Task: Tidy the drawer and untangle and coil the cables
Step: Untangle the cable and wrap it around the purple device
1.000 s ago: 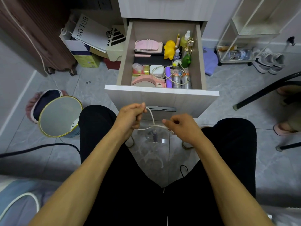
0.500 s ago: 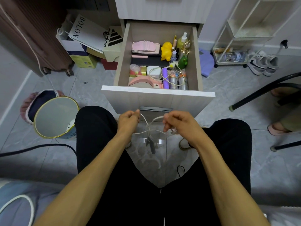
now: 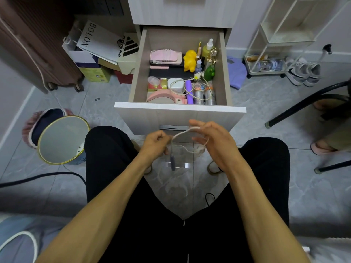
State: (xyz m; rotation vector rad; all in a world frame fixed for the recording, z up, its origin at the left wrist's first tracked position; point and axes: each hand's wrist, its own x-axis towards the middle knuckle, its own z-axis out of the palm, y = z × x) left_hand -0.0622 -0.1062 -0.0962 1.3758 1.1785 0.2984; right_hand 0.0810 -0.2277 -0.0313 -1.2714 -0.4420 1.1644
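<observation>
A thin white cable (image 3: 181, 134) runs between my two hands, just in front of the open drawer (image 3: 179, 112). My left hand (image 3: 154, 144) pinches one part of it in curled fingers, and a grey plug (image 3: 172, 161) hangs below that hand. My right hand (image 3: 212, 139) has the cable looped over its spread fingers. Inside the drawer lie a pink case (image 3: 164, 56), a yellow duck toy (image 3: 190, 60), bottles, a white charger (image 3: 175, 85) and a second loose cable (image 3: 201, 88).
A round gold-rimmed bin (image 3: 62, 139) stands on the floor to the left, with a black cord (image 3: 38, 176) beside it. Boxes and bags (image 3: 98, 50) sit left of the cabinet. A wire rack (image 3: 275, 44), shoes and a black chair leg (image 3: 303, 107) are on the right.
My right hand has opened its fingers and lifted, so the cable now loops around them. The left hand has shifted slightly right, and the plug swings below it.
</observation>
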